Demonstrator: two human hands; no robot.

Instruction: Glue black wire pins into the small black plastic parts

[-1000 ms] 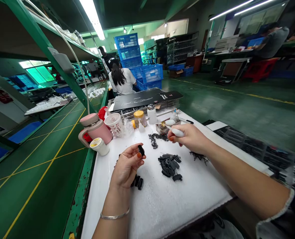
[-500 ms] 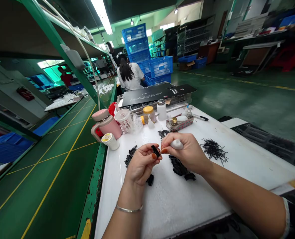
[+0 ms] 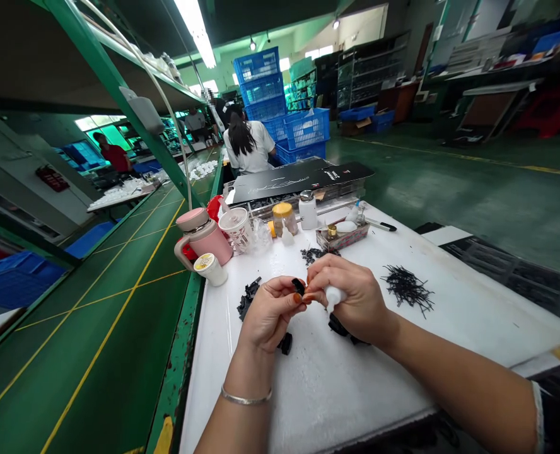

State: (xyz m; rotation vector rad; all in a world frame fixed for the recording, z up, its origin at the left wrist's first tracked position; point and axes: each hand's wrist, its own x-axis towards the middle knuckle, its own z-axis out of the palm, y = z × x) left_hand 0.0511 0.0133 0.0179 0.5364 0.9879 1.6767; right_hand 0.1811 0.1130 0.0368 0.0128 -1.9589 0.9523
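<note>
My left hand (image 3: 268, 315) is closed, pinching a small black plastic piece (image 3: 298, 286) between thumb and fingers. Tucked in the curled fingers of my right hand (image 3: 360, 293) is a small white squeeze bottle (image 3: 333, 296), its narrow tip pointing down. The right thumb and forefinger pinch together right beside the black piece; whatever lies between them is too small to make out. Black plastic parts (image 3: 246, 301) lie in a heap left of my left hand, and another black part (image 3: 285, 343) sits below it. More black parts (image 3: 337, 325) are partly hidden under my right hand.
Thin black sticks (image 3: 407, 288) are piled at the right of the white table (image 3: 308, 397). Behind stand a pink mug (image 3: 209, 243), a plastic cup (image 3: 235, 227), jars, a white bottle (image 3: 308, 211) and a small tray (image 3: 344, 238). A green conveyor (image 3: 119, 302) runs along the left; a person (image 3: 249, 145) sits ahead.
The white squeeze bottle has swung from lying level to tip down in my right hand. The black piece has turned slightly in my left fingers.
</note>
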